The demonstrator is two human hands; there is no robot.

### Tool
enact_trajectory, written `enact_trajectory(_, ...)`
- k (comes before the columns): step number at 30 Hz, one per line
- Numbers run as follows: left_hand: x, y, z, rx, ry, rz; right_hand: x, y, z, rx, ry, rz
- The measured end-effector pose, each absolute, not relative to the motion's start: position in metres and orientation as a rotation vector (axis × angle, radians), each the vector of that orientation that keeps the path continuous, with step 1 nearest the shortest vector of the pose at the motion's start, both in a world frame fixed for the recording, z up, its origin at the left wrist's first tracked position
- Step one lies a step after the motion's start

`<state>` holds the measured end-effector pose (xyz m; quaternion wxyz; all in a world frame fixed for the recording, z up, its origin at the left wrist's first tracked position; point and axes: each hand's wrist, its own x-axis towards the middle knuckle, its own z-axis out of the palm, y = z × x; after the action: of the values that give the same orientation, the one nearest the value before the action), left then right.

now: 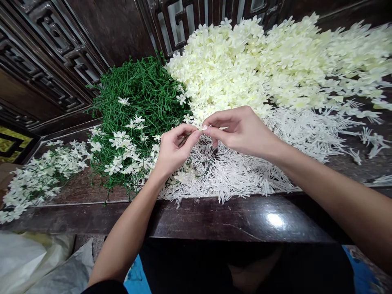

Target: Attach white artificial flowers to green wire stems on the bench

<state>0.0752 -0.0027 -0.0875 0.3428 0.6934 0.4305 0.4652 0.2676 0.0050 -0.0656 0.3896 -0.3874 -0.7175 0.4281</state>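
Note:
My left hand [174,149] and my right hand [240,130] meet over the middle of a dark wooden table [214,218]. Both are closed in a pinch. The left fingers hold a thin green plastic stem [183,141] with small flowers hanging below it. The right fingertips pinch a small cream flower piece [206,128] against the tip of that stem. Beneath the hands lies a heap of white plastic stamen pieces [245,171].
A tangle of green stems [141,94] lies to the left, some with flowers attached. A big pile of loose cream flowers [260,61] fills the back right. Finished flower sprigs [39,175] lie at far left. Carved dark wood panels [45,53] stand behind. White bags [33,265] sit below left.

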Motion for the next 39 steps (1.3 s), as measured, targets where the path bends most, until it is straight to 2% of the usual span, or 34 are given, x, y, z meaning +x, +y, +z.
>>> enact_trajectory(11,0.074,-0.003,-0.088,1.869,1.128,1.211,0.267,0.002,-0.065,-1.030,-1.696,1.273)
enact_trajectory(24,0.074,0.000,-0.091,1.732,0.963,1.243,0.270,0.004,-0.063,-0.999,-1.779,1.143)
enact_trajectory(39,0.073,-0.001,-0.098,2.255,0.936,1.435,0.267,-0.001,-0.068,-0.964,-1.815,1.058)
